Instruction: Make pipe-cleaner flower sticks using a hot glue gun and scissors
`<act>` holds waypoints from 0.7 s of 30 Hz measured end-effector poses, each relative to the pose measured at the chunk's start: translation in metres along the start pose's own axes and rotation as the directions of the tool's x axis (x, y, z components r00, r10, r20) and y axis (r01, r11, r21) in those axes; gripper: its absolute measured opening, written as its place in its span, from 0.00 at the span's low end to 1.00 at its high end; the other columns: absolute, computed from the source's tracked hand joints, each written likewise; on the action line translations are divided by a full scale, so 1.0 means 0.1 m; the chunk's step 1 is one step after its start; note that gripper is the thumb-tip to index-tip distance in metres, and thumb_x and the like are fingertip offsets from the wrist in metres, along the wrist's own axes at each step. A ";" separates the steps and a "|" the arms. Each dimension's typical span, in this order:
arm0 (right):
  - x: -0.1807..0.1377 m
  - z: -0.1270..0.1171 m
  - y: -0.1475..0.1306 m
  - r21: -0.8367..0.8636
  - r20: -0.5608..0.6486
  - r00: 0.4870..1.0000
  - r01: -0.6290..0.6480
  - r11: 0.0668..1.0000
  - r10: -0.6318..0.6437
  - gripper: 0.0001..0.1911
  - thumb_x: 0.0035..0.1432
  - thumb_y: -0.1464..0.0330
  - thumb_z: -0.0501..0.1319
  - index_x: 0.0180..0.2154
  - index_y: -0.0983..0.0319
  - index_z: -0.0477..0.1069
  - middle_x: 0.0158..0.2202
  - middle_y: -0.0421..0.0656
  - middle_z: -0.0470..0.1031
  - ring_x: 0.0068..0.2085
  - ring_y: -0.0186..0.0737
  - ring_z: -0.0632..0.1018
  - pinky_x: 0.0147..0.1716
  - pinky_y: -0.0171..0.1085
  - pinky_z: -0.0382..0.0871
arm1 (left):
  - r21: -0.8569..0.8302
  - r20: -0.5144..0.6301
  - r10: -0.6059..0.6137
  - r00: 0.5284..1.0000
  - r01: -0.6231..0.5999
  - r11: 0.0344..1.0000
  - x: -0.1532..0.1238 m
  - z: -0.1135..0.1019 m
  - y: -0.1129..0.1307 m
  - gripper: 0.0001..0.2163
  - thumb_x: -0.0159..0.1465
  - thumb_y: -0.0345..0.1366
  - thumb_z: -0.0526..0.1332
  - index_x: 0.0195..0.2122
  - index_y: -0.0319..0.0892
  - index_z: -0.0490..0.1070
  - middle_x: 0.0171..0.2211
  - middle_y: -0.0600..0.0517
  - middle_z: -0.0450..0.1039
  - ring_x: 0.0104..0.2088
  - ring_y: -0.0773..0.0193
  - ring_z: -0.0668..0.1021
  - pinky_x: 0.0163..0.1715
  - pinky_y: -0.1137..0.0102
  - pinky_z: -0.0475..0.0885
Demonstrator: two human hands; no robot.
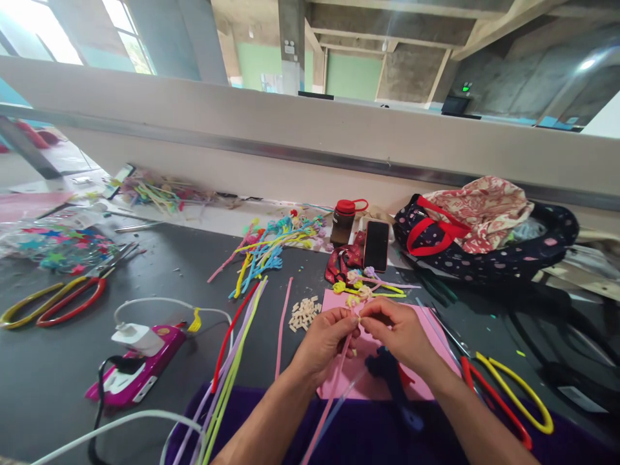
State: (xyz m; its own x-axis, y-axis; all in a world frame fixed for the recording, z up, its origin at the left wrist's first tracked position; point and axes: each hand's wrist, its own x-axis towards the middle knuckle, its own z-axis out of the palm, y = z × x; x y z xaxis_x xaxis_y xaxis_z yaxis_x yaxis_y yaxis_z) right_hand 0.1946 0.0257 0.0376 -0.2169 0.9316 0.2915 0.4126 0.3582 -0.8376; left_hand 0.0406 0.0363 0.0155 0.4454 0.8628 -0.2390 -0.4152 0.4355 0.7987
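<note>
Your left grip (325, 336) is grasping a pink fuzzy stem (334, 394), which runs from your fingertips down between your 2 forearms toward you. Your right grip (400, 329) meets it at the stem's upper end, thumb and forefinger pinched on a small pale piece (359, 318), too small to make out clearly. Both of your grips are over a pink sheet (436, 342) on the dark surface (184, 271).

Just beyond your grips lie a few fuzzy flowers (372, 279). Below your right grip is a dark blue object (394, 381). Near your left grip, to its left, sits a pile of small beige pieces (305, 314), with 1 loose pink strip (283, 326) beside it; farther left are a red strip (234, 336) and several purple and yellow-green strips (236, 352).

To the right of your right grip rest scissors (467, 356) with red and yellow handles. Farther beyond your grips are a phone (376, 245), a red-capped bottle (343, 223) and, off to the right, a dark patterned bag (557, 236).
</note>
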 end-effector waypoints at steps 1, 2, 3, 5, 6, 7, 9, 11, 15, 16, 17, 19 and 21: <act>0.00 0.00 0.00 0.079 0.016 0.995 -0.101 0.992 0.100 0.05 0.55 0.69 0.58 0.29 0.62 0.70 0.25 0.39 0.71 0.26 0.33 0.72 0.24 0.31 0.67 | 0.018 -0.007 0.010 1.000 -0.010 1.000 0.00 0.01 0.00 0.11 0.51 0.39 0.66 0.24 0.38 0.67 0.19 0.56 0.68 0.15 0.74 0.67 0.15 0.77 0.62; 0.01 0.01 0.01 0.155 0.044 0.983 -0.185 0.971 0.180 0.06 0.55 0.68 0.58 0.28 0.63 0.69 0.24 0.38 0.70 0.23 0.31 0.71 0.21 0.30 0.65 | 0.037 -0.017 0.023 1.000 -0.023 0.999 -0.01 0.02 0.01 0.11 0.51 0.39 0.66 0.24 0.38 0.66 0.19 0.56 0.68 0.15 0.74 0.67 0.16 0.77 0.63; 0.01 0.01 0.02 0.218 0.082 0.968 -0.249 0.944 0.236 0.07 0.54 0.67 0.58 0.27 0.63 0.68 0.22 0.36 0.69 0.21 0.30 0.70 0.19 0.29 0.64 | 0.055 -0.028 0.039 0.999 -0.038 0.998 -0.01 0.03 0.01 0.11 0.51 0.39 0.66 0.24 0.38 0.66 0.19 0.56 0.68 0.15 0.74 0.68 0.16 0.77 0.63; 0.02 0.02 0.05 0.297 0.147 0.943 -0.331 0.896 0.299 0.08 0.53 0.66 0.59 0.26 0.63 0.67 0.20 0.35 0.67 0.19 0.29 0.69 0.16 0.27 0.62 | 0.085 -0.048 0.068 0.997 -0.064 0.994 -0.01 0.04 0.02 0.11 0.50 0.40 0.66 0.24 0.38 0.66 0.19 0.56 0.68 0.16 0.73 0.68 0.16 0.77 0.63; 0.02 0.02 0.05 0.319 0.168 0.934 -0.354 0.879 0.315 0.08 0.52 0.66 0.59 0.25 0.63 0.67 0.19 0.34 0.66 0.18 0.28 0.69 0.16 0.27 0.62 | 0.099 -0.057 0.075 0.996 -0.070 0.993 -0.02 0.05 0.02 0.11 0.50 0.40 0.66 0.24 0.39 0.66 0.19 0.56 0.68 0.16 0.73 0.67 0.16 0.77 0.63; 0.02 0.02 0.06 0.338 0.181 0.928 -0.370 0.866 0.326 0.08 0.51 0.66 0.60 0.25 0.63 0.67 0.18 0.34 0.66 0.18 0.28 0.68 0.16 0.27 0.62 | 0.112 -0.063 0.079 0.995 -0.072 0.991 -0.02 0.05 0.03 0.11 0.49 0.40 0.66 0.24 0.39 0.66 0.19 0.56 0.68 0.16 0.73 0.67 0.16 0.77 0.63; 0.03 0.02 0.06 0.383 0.180 0.924 -0.383 0.841 0.339 0.07 0.50 0.66 0.60 0.25 0.64 0.67 0.18 0.34 0.67 0.17 0.28 0.68 0.15 0.27 0.62 | 0.142 -0.069 0.087 0.994 -0.077 0.987 -0.02 0.06 0.03 0.11 0.49 0.39 0.66 0.24 0.39 0.66 0.19 0.57 0.68 0.16 0.73 0.67 0.15 0.77 0.63; 0.03 0.01 0.06 0.425 0.179 0.920 -0.391 0.816 0.348 0.07 0.48 0.67 0.61 0.24 0.64 0.67 0.18 0.34 0.67 0.17 0.27 0.68 0.15 0.27 0.61 | 0.175 -0.066 0.097 0.993 -0.084 0.981 -0.02 0.06 0.04 0.11 0.49 0.39 0.66 0.24 0.39 0.66 0.19 0.57 0.68 0.16 0.73 0.68 0.16 0.77 0.63; 0.04 -0.01 0.07 0.475 0.240 0.909 -0.416 0.775 0.341 0.06 0.47 0.68 0.61 0.24 0.64 0.67 0.15 0.33 0.66 0.15 0.26 0.66 0.13 0.26 0.58 | 0.205 -0.042 0.090 0.995 -0.080 0.976 -0.03 0.05 0.05 0.10 0.50 0.38 0.66 0.24 0.39 0.67 0.19 0.57 0.68 0.16 0.73 0.68 0.17 0.77 0.64; 0.04 -0.01 0.08 0.486 0.250 0.907 -0.420 0.766 0.339 0.06 0.47 0.69 0.61 0.24 0.65 0.68 0.15 0.33 0.66 0.14 0.26 0.66 0.13 0.26 0.58 | 0.200 -0.029 0.080 0.996 -0.072 0.977 -0.04 0.04 0.06 0.10 0.50 0.38 0.66 0.24 0.39 0.67 0.19 0.56 0.69 0.16 0.73 0.68 0.16 0.77 0.64; 0.03 -0.01 0.08 0.498 0.252 0.907 -0.421 0.758 0.338 0.05 0.47 0.69 0.61 0.24 0.65 0.68 0.15 0.33 0.66 0.14 0.26 0.65 0.13 0.25 0.58 | 0.190 -0.016 0.069 0.997 -0.065 0.980 -0.04 0.04 0.06 0.10 0.50 0.38 0.66 0.24 0.38 0.67 0.19 0.56 0.69 0.16 0.73 0.68 0.16 0.77 0.64; 0.03 0.00 0.10 0.524 0.244 0.908 -0.419 0.741 0.341 0.04 0.47 0.71 0.61 0.24 0.65 0.68 0.16 0.33 0.67 0.14 0.25 0.65 0.13 0.25 0.58 | 0.166 0.003 0.053 0.999 -0.053 0.985 -0.03 0.02 0.07 0.10 0.51 0.38 0.66 0.25 0.38 0.67 0.20 0.55 0.70 0.16 0.73 0.69 0.16 0.77 0.64; 0.03 0.01 0.12 0.549 0.237 0.911 -0.412 0.727 0.338 0.04 0.46 0.72 0.62 0.24 0.65 0.67 0.16 0.34 0.67 0.14 0.25 0.65 0.13 0.25 0.58 | 0.139 0.017 0.039 0.999 -0.041 0.989 -0.03 0.01 0.07 0.10 0.52 0.37 0.66 0.25 0.38 0.67 0.20 0.55 0.70 0.16 0.73 0.69 0.16 0.77 0.63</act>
State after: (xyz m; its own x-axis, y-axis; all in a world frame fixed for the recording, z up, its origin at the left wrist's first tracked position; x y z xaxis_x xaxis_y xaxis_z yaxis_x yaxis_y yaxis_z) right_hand 0.1981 0.0327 0.0275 -0.2677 0.9551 -0.1269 -0.0962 -0.1575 -0.9828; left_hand 0.0372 0.0362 0.0225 0.4426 0.8746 -0.1981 -0.3185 0.3598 0.8770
